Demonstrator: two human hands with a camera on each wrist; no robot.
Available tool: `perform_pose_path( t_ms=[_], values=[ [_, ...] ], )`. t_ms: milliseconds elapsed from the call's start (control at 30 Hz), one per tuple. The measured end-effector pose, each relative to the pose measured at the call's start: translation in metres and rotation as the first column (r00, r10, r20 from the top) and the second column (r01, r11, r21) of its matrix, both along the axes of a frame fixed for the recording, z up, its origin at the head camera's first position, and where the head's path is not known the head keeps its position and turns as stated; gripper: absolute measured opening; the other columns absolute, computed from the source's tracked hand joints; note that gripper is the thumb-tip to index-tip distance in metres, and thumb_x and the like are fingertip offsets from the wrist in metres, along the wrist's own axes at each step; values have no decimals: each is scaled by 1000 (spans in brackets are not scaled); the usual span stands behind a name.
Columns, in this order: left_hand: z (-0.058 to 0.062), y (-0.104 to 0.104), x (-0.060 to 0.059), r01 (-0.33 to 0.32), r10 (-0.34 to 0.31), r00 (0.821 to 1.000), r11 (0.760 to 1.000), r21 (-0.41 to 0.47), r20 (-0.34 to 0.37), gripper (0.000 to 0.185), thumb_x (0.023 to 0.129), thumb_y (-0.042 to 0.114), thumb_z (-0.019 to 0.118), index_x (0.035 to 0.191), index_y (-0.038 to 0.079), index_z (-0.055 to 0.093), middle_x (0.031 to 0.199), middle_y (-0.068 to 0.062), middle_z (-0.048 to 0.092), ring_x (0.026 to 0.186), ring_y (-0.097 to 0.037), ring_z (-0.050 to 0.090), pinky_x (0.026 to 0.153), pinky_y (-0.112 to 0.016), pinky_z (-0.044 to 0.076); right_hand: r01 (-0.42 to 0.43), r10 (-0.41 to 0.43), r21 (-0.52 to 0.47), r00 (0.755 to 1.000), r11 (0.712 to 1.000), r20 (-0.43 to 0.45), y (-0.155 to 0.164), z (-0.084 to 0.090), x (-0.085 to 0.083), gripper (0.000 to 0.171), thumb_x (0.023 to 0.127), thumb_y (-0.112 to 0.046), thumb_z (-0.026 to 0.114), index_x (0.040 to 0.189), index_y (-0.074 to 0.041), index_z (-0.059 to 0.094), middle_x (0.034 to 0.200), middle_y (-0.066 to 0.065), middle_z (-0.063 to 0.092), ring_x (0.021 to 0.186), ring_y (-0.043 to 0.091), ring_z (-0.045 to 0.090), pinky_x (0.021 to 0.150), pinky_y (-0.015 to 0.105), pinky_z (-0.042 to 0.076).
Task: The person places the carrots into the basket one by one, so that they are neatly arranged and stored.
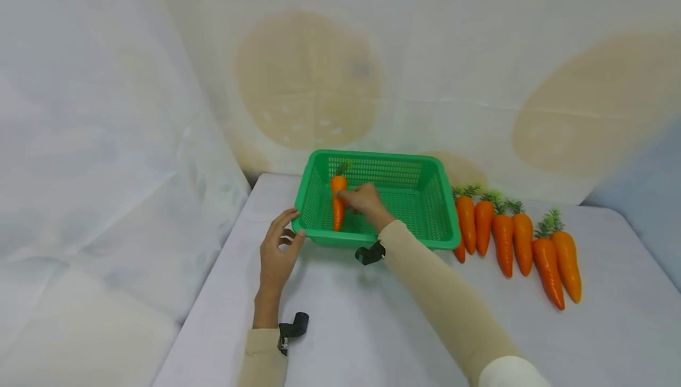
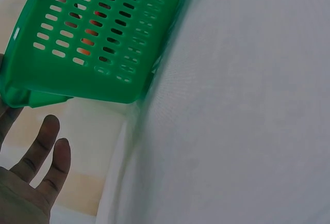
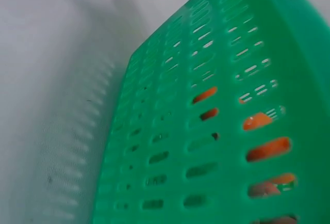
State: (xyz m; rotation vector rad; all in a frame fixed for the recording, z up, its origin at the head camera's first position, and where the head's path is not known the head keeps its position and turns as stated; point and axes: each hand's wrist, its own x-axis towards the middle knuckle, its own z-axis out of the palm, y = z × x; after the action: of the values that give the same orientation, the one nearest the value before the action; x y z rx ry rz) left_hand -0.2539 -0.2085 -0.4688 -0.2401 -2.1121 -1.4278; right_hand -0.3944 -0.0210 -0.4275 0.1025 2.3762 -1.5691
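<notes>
So the whole setup sits on a white-covered worktop (image 1: 348,340) filling the lower part of the frame, with a green basket (image 1: 425,244) in the middle. Off to the right there's a row of carrots (image 1: 502,245), seven showing, one of them partly hidden by the basket's edge, so maybe more. The person's left hand (image 1: 278,257), left of center, has thumb and forefinger on the basket's near-left corner, kinda holding it, other fingers loose. The right hand (image 1: 366,199) reaches in over the front rim, fingers pinching the one carrot visible in the basket (image 1: 338,214), over on its left side, leafy end toward the back. Progress-wise it looks pretty early tbh: one carrot in, and even that one isn't let go yet. Can't really tell if it's fully resting on the bottom. The seven on the right are all still outside, so most of the loading seems left.
</notes>
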Motion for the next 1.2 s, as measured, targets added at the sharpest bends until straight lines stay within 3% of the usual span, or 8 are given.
perform_pose_path(
  t_ms=[167, 267, 333, 467, 600, 767, 1000, 1200],
  values=[
    [1, 0, 0, -5, 5, 1000, 1000, -9, 0, 40, 95, 3, 68, 133, -3, 59, 141, -19, 54, 85, -31, 60, 72, -35, 53, 6, -5, -18, 999, 1000, 40, -8, -3, -3, 33, 92, -25, 73, 68, -6, 60, 87, 22, 71, 78, 30, 64, 86, 51, 51],
    [-1, 0, -2, -3, 3, 1000, 1000, -4, -5, 40, 94, 2, 68, 133, -4, 59, 140, -18, 55, 85, -31, 60, 72, -35, 53, 7, -6, -23, 998, 1000, 55, -11, -5, -6, 38, 91, -24, 73, 63, -10, 53, 79, 18, 69, 71, 27, 61, 84, 49, 51],
    [-5, -1, -5, 3, -3, 1000, 1000, 0, -14, 40, 94, 1, 68, 133, -4, 59, 141, -19, 54, 85, -31, 60, 72, -35, 53, 10, -9, -8, 998, 1000, 54, -13, -5, -7, 41, 91, -23, 73, 60, -12, 50, 72, 14, 66, 65, 23, 57, 79, 45, 51],
    [-20, -5, -12, -3, 3, 1000, 1000, 4, -31, 42, 93, 3, 69, 134, 0, 60, 142, -14, 54, 84, -28, 60, 71, -34, 53, -22, 20, 48, 999, 999, 40, -16, -12, -13, 37, 90, -23, 72, 59, -8, 57, 62, 8, 63, 57, 18, 55, 63, 33, 49],
    [-32, -10, -16, -7, 7, 1000, 1000, 6, -27, 43, 94, 7, 70, 136, 7, 60, 144, -6, 54, 84, -22, 61, 71, -31, 53, -61, 54, 112, 997, 992, 62, -22, -13, -15, 30, 90, -23, 71, 70, -1, 67, 61, 7, 63, 57, 17, 57, 57, 28, 46],
    [-34, -13, -17, 16, -16, 1000, 1000, 13, -20, 42, 96, 14, 69, 137, 11, 60, 145, 1, 53, 86, -19, 61, 72, -31, 53, -98, 79, 184, 991, 978, 110, -27, -12, -13, 27, 93, -24, 71, 87, 2, 66, 65, 8, 63, 61, 17, 58, 60, 28, 48],
    [-34, -13, -16, 19, -19, 1000, 1000, 2, -6, 42, 97, 18, 68, 137, 10, 59, 146, 4, 51, 86, -17, 61, 74, -26, 53, -155, 131, 205, 983, 966, 127, -27, -16, -14, 23, 92, -22, 72, 86, 0, 66, 78, 11, 70, 67, 17, 58, 62, 28, 47],
    [-36, -14, -18, 28, -28, 999, 999, 17, -25, 42, 96, 13, 69, 137, 11, 60, 145, -1, 52, 85, -17, 61, 73, -25, 52, -154, 139, 184, 986, 971, 92, -24, -13, -10, 27, 95, -20, 67, 89, 6, 70, 84, 18, 71, 65, 19, 56, 68, 35, 49]
  ],
)
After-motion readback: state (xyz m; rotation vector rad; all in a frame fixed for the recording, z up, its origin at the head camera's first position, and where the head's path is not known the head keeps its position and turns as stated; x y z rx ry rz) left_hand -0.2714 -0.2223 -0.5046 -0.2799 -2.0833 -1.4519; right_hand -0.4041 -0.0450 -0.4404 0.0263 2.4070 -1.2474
